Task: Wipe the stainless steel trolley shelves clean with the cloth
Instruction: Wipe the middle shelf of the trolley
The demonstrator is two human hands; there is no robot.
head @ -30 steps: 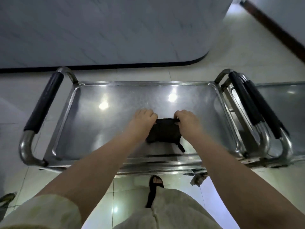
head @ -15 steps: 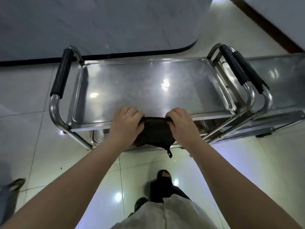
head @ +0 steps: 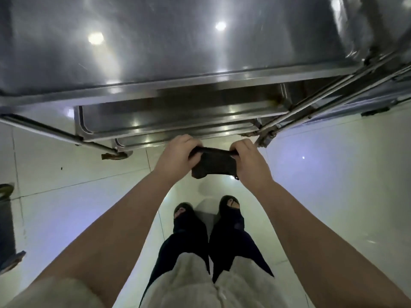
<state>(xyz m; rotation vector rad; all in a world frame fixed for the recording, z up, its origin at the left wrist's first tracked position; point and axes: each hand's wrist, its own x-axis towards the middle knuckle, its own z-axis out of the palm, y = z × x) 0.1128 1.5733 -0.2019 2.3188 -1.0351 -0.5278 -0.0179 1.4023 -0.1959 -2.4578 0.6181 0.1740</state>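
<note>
- The left hand [head: 178, 157] curls round the 9 o'clock end of the dark cloth [head: 213, 165]; the right hand [head: 250, 163] grips its 3 o'clock end.
- The cloth is stretched between both hands, above the tiled floor [head: 333, 185].
- The steel trolley [head: 155, 54] fills 12 o'clock, its lowest shelf [head: 155, 138] just beyond the knuckles.

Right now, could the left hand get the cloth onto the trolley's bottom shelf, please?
Probably yes: the left hand, gripping the cloth, sits beside the bottom shelf, nothing between; the shelf above may limit depth.
</note>
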